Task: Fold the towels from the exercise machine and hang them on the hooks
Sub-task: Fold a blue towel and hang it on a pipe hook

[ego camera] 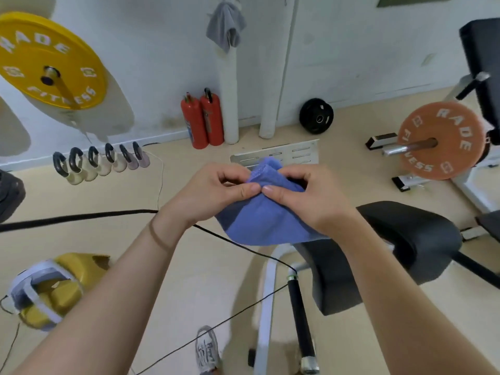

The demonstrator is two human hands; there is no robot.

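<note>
At centre frame, a blue towel (266, 215) is pinched by the left hand (213, 190) and right hand (305, 196); its corners are apparently being matched for folding. A grey towel (226, 28) hangs at twelve o'clock.

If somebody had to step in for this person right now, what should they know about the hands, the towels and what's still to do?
Left hand: pinches the top edge of the blue terry towel.
Right hand: pinches the same edge, thumb tips almost meeting.
The towel is held in the air, beside the black padded seat; it looks partly folded.
Done: a grey cloth towel hangs high on the wall.
Left: finish folding the blue one and hang it up.
</note>
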